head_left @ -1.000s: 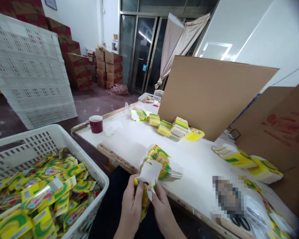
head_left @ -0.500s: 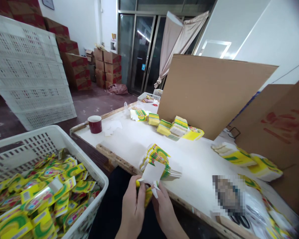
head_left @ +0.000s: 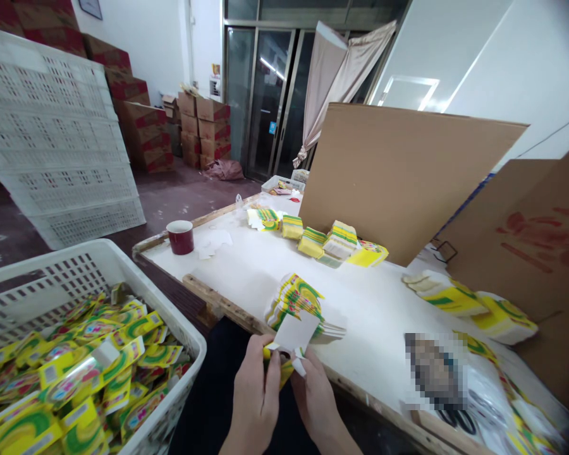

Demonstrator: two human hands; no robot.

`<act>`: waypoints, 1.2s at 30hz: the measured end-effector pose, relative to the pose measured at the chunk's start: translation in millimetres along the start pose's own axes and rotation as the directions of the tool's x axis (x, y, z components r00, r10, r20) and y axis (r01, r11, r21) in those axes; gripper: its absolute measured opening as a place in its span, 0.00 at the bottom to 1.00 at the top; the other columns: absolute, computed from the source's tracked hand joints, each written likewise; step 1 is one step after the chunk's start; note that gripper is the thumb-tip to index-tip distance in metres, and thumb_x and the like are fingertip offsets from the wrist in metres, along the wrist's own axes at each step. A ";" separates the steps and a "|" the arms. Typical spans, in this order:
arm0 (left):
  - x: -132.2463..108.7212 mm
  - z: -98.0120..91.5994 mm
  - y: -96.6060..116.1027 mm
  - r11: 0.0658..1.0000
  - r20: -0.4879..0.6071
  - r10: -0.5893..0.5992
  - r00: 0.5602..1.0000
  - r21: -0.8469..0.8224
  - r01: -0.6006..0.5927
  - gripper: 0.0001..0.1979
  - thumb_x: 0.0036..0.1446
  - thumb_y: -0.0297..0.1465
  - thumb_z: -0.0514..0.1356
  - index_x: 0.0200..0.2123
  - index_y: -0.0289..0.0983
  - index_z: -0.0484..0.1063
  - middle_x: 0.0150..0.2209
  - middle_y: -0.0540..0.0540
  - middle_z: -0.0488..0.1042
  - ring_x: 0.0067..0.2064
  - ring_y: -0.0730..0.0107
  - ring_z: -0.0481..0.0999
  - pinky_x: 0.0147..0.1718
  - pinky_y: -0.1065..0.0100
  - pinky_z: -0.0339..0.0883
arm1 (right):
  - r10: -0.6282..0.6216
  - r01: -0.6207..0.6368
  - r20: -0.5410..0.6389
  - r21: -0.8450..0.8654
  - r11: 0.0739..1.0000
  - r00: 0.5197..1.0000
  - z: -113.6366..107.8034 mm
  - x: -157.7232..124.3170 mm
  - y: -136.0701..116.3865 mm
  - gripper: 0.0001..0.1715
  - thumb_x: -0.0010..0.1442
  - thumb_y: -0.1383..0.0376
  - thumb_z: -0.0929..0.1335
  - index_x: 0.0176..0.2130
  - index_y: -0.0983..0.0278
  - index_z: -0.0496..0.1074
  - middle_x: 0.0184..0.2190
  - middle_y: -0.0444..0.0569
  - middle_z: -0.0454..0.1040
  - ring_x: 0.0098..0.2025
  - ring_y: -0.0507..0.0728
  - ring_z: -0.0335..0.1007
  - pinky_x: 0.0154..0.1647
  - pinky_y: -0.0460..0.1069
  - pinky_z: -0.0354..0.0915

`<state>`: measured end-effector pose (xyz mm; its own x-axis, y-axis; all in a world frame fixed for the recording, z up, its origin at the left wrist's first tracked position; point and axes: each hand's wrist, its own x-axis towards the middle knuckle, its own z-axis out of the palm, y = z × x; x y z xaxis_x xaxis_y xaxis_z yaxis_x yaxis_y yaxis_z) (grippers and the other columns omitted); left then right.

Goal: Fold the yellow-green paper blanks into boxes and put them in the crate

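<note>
Fingers of the left hand (head_left: 255,395) and right hand (head_left: 317,395) grip and partly hide a small yellow open-flapped cardboard box (head_left: 294,335) near the wooden-edged white tabletop (head_left: 239,272); bare room separates fanned yellow-green cartons (head_left: 296,302) from a round maroon mug (head_left: 181,241).

Nothing legible — packet lettering (head_left: 71,377), red cardboard marks (head_left: 545,234), blue door sign (head_left: 272,127) — all unclear

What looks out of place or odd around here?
A maroon mug stands near the left edge of the table, odd among yellow packaging, with loose white scraps beside it. The curtain hangs aslant, its lower end bunched. A pixelated patch hides something at right.
</note>
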<state>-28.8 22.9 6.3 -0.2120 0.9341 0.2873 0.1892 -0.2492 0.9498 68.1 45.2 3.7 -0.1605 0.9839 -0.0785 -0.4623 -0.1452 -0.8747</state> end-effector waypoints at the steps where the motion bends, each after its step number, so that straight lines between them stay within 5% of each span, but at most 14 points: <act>1: 0.2 0.0 0.0 1.000 -0.006 0.015 1.000 0.000 -0.015 0.10 0.60 0.35 0.49 0.42 0.38 0.63 0.36 0.45 0.71 0.36 0.66 0.72 0.36 0.68 0.66 | -0.002 0.002 0.001 -0.002 1.000 1.000 -0.2 0.3 0.0 0.18 0.48 0.58 0.70 0.40 0.60 0.75 0.39 0.50 0.78 0.47 0.62 0.70 0.48 0.54 0.66; 11: 0.5 1.5 4.0 1.000 -0.056 -0.015 0.998 -0.009 0.014 0.11 0.60 0.37 0.49 0.40 0.38 0.65 0.34 0.47 0.71 0.34 0.68 0.72 0.35 0.68 0.66 | -0.023 0.022 -0.031 -0.008 1.000 0.999 -4.3 -0.8 6.0 0.18 0.50 0.58 0.71 0.42 0.59 0.75 0.45 0.49 0.76 0.50 0.60 0.69 0.55 0.54 0.61; 23: 0.1 3.9 5.3 0.999 -0.044 -0.027 0.999 -0.020 0.026 0.12 0.60 0.38 0.49 0.41 0.38 0.65 0.34 0.47 0.71 0.35 0.67 0.72 0.35 0.68 0.65 | 0.004 -0.002 -0.071 0.025 1.000 0.997 -6.4 0.3 6.4 0.21 0.47 0.56 0.72 0.41 0.60 0.76 0.45 0.50 0.76 0.49 0.63 0.69 0.50 0.56 0.66; 36: 0.4 3.8 14.9 0.992 0.039 -0.010 0.999 -0.127 0.014 0.13 0.59 0.36 0.49 0.45 0.38 0.60 0.40 0.45 0.70 0.40 0.66 0.71 0.41 0.65 0.64 | -0.048 0.048 -0.027 -0.005 0.999 0.998 -8.5 1.2 -5.4 0.21 0.51 0.56 0.71 0.45 0.60 0.74 0.43 0.51 0.77 0.51 0.63 0.68 0.53 0.56 0.63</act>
<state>-22.4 20.6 20.0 -0.1766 0.9456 0.2732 0.0633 -0.2661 0.9619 77.8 48.0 4.2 -0.1141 0.9922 -0.0497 -0.4654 -0.0976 -0.8797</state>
